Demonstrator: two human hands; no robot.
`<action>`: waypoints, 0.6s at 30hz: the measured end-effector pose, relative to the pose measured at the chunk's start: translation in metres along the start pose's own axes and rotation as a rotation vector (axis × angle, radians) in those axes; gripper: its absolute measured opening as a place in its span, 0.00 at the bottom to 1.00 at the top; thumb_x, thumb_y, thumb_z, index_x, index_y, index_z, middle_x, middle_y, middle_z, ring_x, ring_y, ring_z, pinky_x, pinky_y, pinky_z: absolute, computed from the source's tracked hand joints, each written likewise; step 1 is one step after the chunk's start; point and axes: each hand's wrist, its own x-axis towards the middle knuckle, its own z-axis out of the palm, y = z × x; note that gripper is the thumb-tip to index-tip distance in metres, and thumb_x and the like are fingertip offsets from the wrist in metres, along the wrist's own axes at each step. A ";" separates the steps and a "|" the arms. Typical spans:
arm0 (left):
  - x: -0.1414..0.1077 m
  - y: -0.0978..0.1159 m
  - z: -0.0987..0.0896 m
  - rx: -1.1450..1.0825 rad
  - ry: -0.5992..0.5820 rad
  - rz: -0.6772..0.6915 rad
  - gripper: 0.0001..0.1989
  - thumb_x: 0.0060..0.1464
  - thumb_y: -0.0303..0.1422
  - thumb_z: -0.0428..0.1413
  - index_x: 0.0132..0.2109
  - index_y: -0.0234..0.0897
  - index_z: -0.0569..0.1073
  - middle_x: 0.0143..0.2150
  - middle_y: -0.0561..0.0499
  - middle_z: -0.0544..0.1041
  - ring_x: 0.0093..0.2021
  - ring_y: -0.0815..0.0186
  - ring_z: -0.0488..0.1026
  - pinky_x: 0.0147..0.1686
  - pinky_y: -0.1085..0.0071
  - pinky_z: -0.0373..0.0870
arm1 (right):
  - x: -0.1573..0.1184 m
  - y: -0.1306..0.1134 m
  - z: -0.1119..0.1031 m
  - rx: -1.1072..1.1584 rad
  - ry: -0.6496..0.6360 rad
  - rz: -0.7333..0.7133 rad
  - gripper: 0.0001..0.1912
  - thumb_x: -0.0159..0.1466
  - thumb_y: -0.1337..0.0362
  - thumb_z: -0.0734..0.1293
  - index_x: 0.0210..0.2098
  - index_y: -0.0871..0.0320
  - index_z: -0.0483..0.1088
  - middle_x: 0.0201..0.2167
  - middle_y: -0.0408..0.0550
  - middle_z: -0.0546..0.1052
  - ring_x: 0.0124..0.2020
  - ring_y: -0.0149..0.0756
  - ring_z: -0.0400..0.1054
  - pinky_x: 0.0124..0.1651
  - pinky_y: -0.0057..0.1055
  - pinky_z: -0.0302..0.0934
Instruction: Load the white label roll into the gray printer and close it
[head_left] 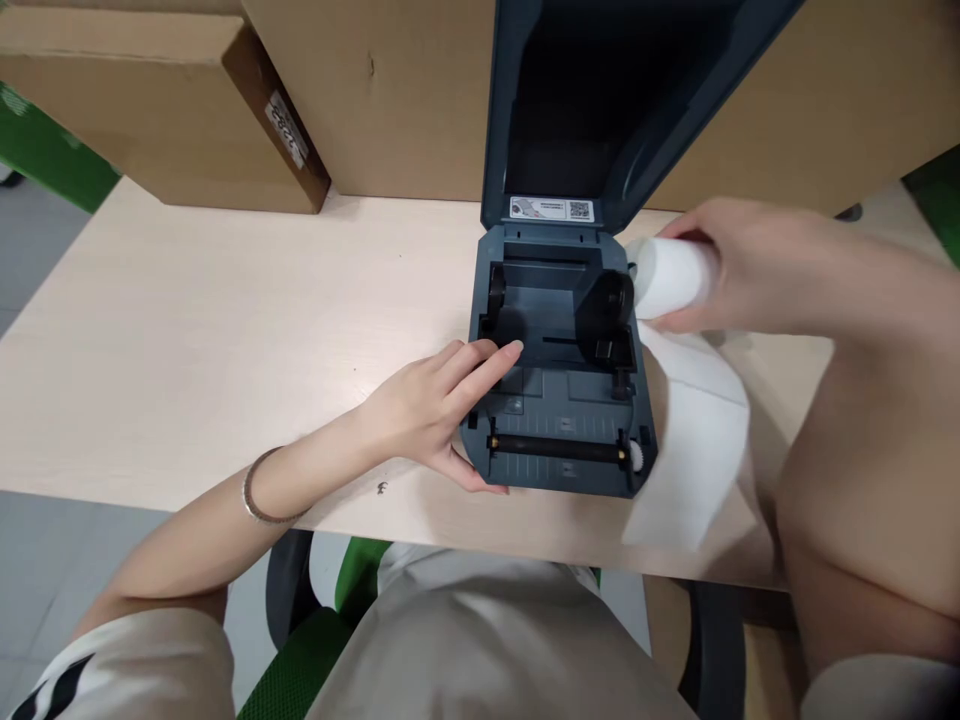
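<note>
A dark blue-grey label printer (566, 395) stands on the table with its lid (491, 120) raised. Inside its bay are black roll holders (615, 296), and a black roller (556, 448) with a white gear runs across the front. My left hand (442, 405) grips the printer's left side, fingers over the rim and thumb at the front edge. Just right of the bay, my right hand (709, 265) is closed around a white roll of label paper (671, 278). A loose strip of paper (694, 450) hangs from the roll onto the table beside the printer.
The pale wooden table (225, 330) extends to the left. Large cardboard (397, 110) stands directly behind the printer, with a labelled cardboard box (150, 110) at the back left. A green chair (307, 650) with black armrests is below the front edge.
</note>
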 end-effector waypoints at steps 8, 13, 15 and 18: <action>-0.002 0.001 0.000 -0.013 -0.011 -0.012 0.68 0.48 0.73 0.57 0.79 0.37 0.39 0.57 0.34 0.73 0.48 0.51 0.75 0.38 0.58 0.79 | 0.015 -0.008 0.027 0.047 -0.146 -0.072 0.37 0.52 0.54 0.78 0.59 0.52 0.68 0.52 0.51 0.78 0.43 0.42 0.72 0.41 0.36 0.64; -0.001 0.000 0.000 0.019 0.000 -0.001 0.67 0.48 0.74 0.55 0.79 0.35 0.40 0.56 0.34 0.73 0.47 0.51 0.76 0.36 0.59 0.79 | 0.010 0.026 0.008 0.129 -0.110 -0.104 0.41 0.63 0.34 0.65 0.67 0.50 0.69 0.69 0.54 0.70 0.63 0.56 0.69 0.58 0.46 0.63; 0.000 0.000 0.000 0.021 0.001 0.013 0.68 0.47 0.74 0.55 0.79 0.34 0.41 0.55 0.34 0.73 0.46 0.51 0.76 0.35 0.59 0.79 | 0.011 0.055 0.004 0.060 -0.025 -0.006 0.49 0.64 0.30 0.62 0.73 0.54 0.63 0.71 0.60 0.66 0.67 0.61 0.65 0.57 0.50 0.60; 0.000 -0.001 0.000 0.017 0.005 0.021 0.68 0.47 0.74 0.55 0.78 0.33 0.42 0.55 0.33 0.73 0.46 0.50 0.76 0.34 0.57 0.79 | 0.015 0.084 0.005 -0.036 -0.038 0.090 0.55 0.59 0.31 0.70 0.75 0.59 0.59 0.70 0.66 0.68 0.67 0.56 0.67 0.51 0.44 0.63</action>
